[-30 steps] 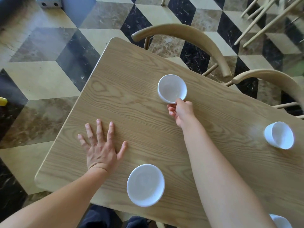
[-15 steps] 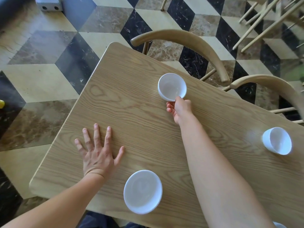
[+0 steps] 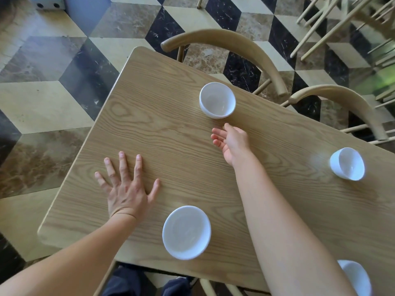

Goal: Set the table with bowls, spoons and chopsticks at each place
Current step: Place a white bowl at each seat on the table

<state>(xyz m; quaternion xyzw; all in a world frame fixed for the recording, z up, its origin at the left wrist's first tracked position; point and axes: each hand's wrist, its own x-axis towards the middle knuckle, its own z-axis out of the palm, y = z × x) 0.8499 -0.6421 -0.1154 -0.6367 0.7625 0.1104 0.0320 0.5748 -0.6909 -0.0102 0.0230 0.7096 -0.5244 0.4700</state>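
The left hand (image 3: 126, 195) lies flat on the desk (image 3: 171, 135) toward 8 o'clock, palm down, with its fingers straight and spread wide, holding nothing. The right hand (image 3: 232, 142) is near the middle of the desk with its fingers loosely extended and parted, and it also holds nothing. Whether it rests on the wood cannot be told.

At 12 o'clock from the right hand, just beyond its fingertips and apart from them, the far bowl (image 3: 217, 100) stands upright close to the desk's far edge, in front of a curved wooden chair back (image 3: 235, 45). The near bowl (image 3: 186, 232) sits at 6 o'clock by the near edge, between the two forearms. The side bowl (image 3: 347, 163) stands at 3 o'clock, before a second chair back (image 3: 342, 97). The corner bowl (image 3: 355, 278) at 5 o'clock is cut off by the frame and partly hidden by the right forearm. All four bowls are white. Around the desk is a tiled floor (image 3: 53, 92) in a cube pattern.
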